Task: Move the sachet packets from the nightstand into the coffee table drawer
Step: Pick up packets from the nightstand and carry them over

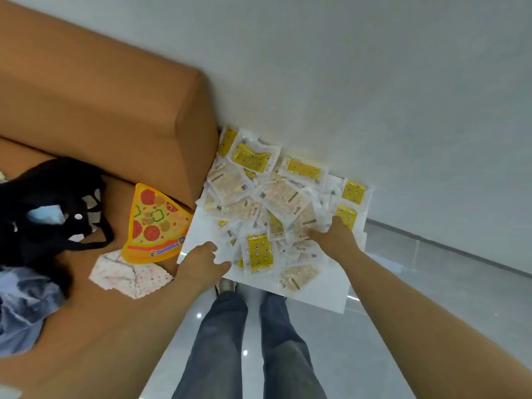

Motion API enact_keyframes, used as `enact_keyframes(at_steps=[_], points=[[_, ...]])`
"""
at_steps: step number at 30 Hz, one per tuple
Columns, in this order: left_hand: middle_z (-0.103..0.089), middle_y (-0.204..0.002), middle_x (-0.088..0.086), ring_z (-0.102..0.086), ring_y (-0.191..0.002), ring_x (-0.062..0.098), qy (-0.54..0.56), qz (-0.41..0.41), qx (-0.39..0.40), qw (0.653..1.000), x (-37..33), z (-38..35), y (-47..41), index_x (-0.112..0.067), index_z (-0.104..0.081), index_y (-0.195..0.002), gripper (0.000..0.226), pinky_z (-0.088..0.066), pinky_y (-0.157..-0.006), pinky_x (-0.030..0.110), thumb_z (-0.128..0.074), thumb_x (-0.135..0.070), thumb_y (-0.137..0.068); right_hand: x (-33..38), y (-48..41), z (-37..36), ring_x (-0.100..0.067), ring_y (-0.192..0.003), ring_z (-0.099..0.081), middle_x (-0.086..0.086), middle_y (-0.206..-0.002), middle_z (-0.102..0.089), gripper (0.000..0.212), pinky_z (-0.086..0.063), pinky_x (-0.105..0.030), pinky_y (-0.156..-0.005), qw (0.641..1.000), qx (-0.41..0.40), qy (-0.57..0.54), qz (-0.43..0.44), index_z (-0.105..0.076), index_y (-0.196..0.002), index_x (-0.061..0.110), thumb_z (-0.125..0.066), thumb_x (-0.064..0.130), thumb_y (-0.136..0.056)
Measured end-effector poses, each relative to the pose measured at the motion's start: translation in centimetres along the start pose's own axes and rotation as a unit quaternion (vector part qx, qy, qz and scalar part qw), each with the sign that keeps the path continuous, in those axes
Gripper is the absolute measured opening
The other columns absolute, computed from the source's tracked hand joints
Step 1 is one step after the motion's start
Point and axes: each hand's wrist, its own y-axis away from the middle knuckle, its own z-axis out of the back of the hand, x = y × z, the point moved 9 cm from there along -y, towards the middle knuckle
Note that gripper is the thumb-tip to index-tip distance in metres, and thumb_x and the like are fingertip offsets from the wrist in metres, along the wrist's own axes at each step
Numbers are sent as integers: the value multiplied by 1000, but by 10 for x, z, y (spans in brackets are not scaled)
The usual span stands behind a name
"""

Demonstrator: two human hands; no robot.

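Note:
A heap of several sachet packets (283,197), clear plastic with yellow or beige panels, covers the white nightstand (325,295) against the wall. My right hand (335,236) lies on the right side of the heap, its fingers hidden among the packets, so its grip cannot be made out. My left hand (203,262) hovers at the nightstand's left front edge with fingers loosely curled and thumb pointing toward the packets, holding nothing. The coffee table drawer is out of view.
An orange-brown sofa (100,105) stands left of the nightstand. On its seat lie a pizza-slice shaped Domino's pad (157,226), a patterned cloth (131,276) and a black bag (49,208). My legs in jeans (244,341) stand on grey glossy floor.

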Motion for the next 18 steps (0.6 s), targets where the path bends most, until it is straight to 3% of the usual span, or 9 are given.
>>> enact_keyframes(at_steps=[5, 9, 13, 16, 18], points=[[-53, -132, 9, -52, -121, 25, 57, 48, -14, 997, 7, -31, -20, -8, -42, -133, 67, -42, -97, 33, -68, -42, -82, -11, -27, -19, -31, -125, -46, -14, -139, -45, 73, -34, -30, -83, 998, 17, -65, -20, -34, -140, 3, -67, 39, -87], [-53, -126, 13, -54, -114, 29, 61, 56, -21, 996, 1, -54, -32, -8, -44, -128, 70, -45, -90, 36, -71, -49, -77, -17, -35, -17, -22, -93, -54, -9, -112, -59, 58, -42, -32, -76, 994, -49, -92, -31, -50, -122, 5, -71, 41, -82], [-53, -119, 12, -55, -111, 31, 77, 103, -59, 990, -4, -66, -40, -8, -45, -125, 80, -45, -92, 40, -72, -59, -70, -22, -48, -25, -29, -94, -62, -8, -98, -64, 50, -51, -38, -77, 993, -53, -94, -38, -62, -103, 4, -73, 45, -78], [-50, -118, 11, -50, -114, 30, 77, 143, -86, 983, -4, -68, -44, -9, -43, -124, 84, -43, -93, 40, -72, -63, -67, -25, -54, -28, -30, -97, -62, -11, -103, -65, 50, -53, -44, -85, 991, -44, -122, -42, -61, -102, 2, -74, 44, -78], [-51, -117, 11, -50, -113, 30, 87, 155, -90, 980, -4, -71, -46, -10, -44, -122, 84, -44, -92, 40, -74, -63, -65, -25, -55, -30, -29, -90, -60, -9, -94, -62, 37, -52, -42, -80, 990, -40, -136, -29, -57, -86, 7, -73, 40, -80]])
